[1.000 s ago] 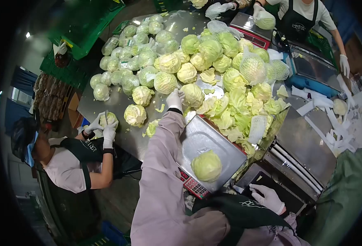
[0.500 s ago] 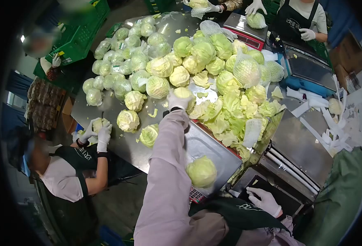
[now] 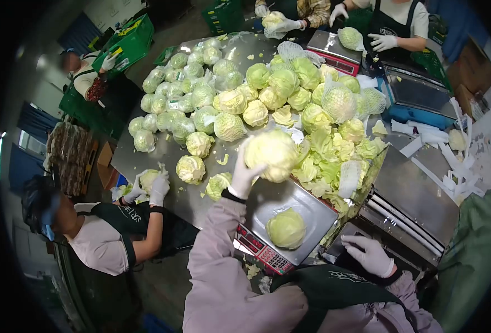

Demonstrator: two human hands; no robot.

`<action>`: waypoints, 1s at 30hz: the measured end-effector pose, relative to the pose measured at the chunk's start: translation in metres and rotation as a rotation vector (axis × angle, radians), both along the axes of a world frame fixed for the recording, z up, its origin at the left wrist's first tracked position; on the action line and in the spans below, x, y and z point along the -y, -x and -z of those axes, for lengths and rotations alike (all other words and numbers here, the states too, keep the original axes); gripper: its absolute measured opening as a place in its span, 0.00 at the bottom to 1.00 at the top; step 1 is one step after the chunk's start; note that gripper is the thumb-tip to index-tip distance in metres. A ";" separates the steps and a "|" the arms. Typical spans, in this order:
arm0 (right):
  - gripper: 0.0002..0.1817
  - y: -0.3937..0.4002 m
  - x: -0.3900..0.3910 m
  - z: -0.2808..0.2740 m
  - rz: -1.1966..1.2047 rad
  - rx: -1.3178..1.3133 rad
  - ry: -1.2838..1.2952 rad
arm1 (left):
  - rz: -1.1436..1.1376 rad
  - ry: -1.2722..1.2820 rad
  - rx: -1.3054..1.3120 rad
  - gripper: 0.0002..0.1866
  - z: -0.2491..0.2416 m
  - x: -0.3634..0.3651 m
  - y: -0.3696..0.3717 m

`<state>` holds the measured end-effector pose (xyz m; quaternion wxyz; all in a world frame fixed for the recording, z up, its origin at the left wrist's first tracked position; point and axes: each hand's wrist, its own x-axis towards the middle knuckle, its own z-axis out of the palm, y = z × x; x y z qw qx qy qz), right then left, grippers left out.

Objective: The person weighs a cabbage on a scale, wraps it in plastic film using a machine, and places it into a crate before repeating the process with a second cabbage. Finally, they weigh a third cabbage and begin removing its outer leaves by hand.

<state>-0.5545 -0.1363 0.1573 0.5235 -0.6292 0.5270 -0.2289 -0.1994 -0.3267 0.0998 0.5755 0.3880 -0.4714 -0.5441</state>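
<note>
Gloved in white, my left hand (image 3: pixel 244 173) grips a pale cabbage (image 3: pixel 271 156) in the air above the upper edge of the scale. Another cabbage (image 3: pixel 286 228) rests on the metal scale tray (image 3: pixel 319 213). My right hand (image 3: pixel 370 256), also gloved, is at the lower right with its fingers apart and nothing in it, beside the dark surface of the wrapping machine. Beyond the held cabbage lie a heap of bare cabbages (image 3: pixel 283 83) and a pile of loose leaves (image 3: pixel 319 152).
Wrapped cabbages (image 3: pixel 193 91) cover the table's far left. A co-worker (image 3: pixel 112 222) at left handles a cabbage; others stand across the table near a red scale (image 3: pixel 334 58). A roller machine (image 3: pixel 404 222) is at right. White strips (image 3: pixel 442 155) lie beyond it.
My left hand has come back toward me from the heap, lifting the cabbage over the scale. My right hand has shifted slightly. The view has tilted, and the scale's keypad now shows.
</note>
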 end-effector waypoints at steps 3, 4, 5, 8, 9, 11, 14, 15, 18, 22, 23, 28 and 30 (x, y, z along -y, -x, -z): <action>0.19 -0.010 0.014 -0.006 0.055 0.254 -0.084 | 0.203 0.102 0.148 0.55 -0.063 -0.049 0.032; 0.23 -0.012 0.016 -0.004 0.085 0.404 -0.156 | 0.279 0.151 0.218 0.57 -0.075 -0.064 0.042; 0.26 -0.016 0.017 -0.006 0.129 0.546 -0.209 | 0.324 0.279 0.386 0.59 -0.078 -0.073 0.047; 0.34 -0.032 0.012 -0.012 0.186 1.061 -0.378 | 0.448 0.428 0.486 0.67 -0.095 -0.114 0.082; 0.36 -0.031 0.004 -0.006 0.206 1.088 -0.445 | 0.440 0.382 0.433 0.68 -0.094 -0.132 0.095; 0.36 -0.026 -0.016 0.011 0.222 1.166 -0.401 | 0.445 0.342 0.373 0.68 -0.089 -0.157 0.109; 0.38 -0.016 -0.042 0.016 0.228 1.253 -0.369 | 0.421 0.324 0.342 0.70 -0.066 -0.187 0.123; 0.37 -0.017 -0.049 0.011 0.215 1.220 -0.341 | 0.448 0.293 0.257 0.70 -0.059 -0.200 0.133; 0.37 -0.009 -0.061 0.012 0.179 1.178 -0.385 | 0.495 0.173 0.123 0.71 -0.045 -0.218 0.139; 0.38 0.013 -0.070 0.005 0.147 0.615 0.056 | 0.522 0.142 0.096 0.69 -0.050 -0.232 0.134; 0.39 0.015 -0.073 -0.009 0.145 0.536 0.112 | 0.536 0.144 0.124 0.67 -0.052 -0.236 0.131; 0.43 0.018 -0.084 -0.057 -0.107 0.146 0.400 | 0.503 0.382 0.538 0.61 -0.054 -0.245 0.119; 0.42 0.018 -0.090 -0.059 -0.154 0.066 0.444 | 0.528 0.464 0.638 0.60 -0.056 -0.249 0.119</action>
